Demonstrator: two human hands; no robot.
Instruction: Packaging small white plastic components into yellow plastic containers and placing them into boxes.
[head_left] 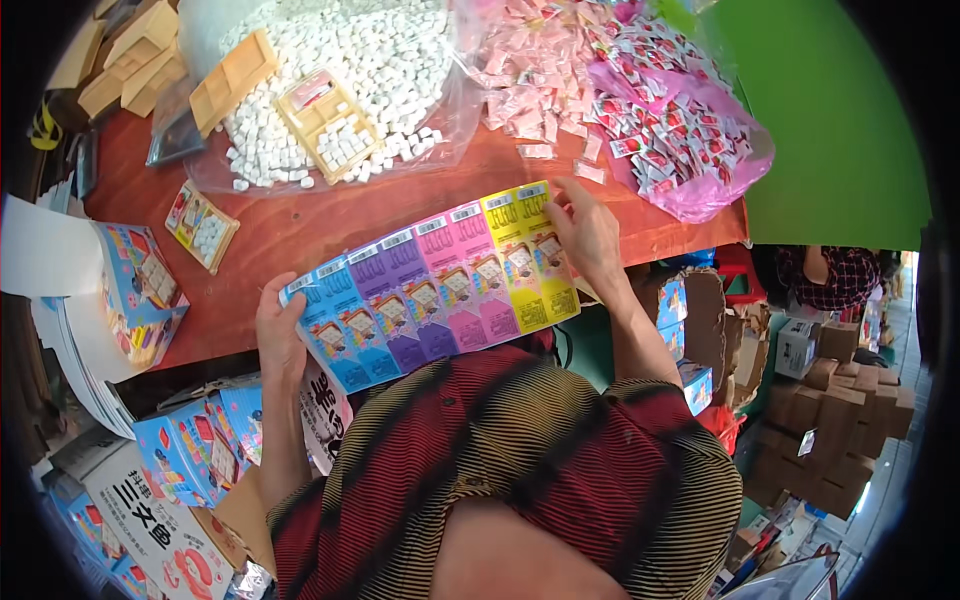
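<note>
Between my two hands stretches a long printed sheet [430,285], its panels blue, purple, pink and yellow from left to right, each with a barcode and food pictures. My left hand [279,328] pinches the blue end. At the yellow end's upper corner, my right hand [588,238] is closed on the edge. The sheet is tilted, right end farther away, and lies over the near edge of the red wooden table [300,225]. A small compartment tray [203,227] filled with white pieces rests on the table, left of the sheet.
White marshmallow-like cubes [400,70] fill a plastic bag at the back, with a wooden compartment tray [330,125] on top. Pink wrapped packets [530,80] and a pink bag of red-and-white sachets [670,130] lie right. Printed boxes [140,285] stand left; brown cartons [835,420] are stacked right.
</note>
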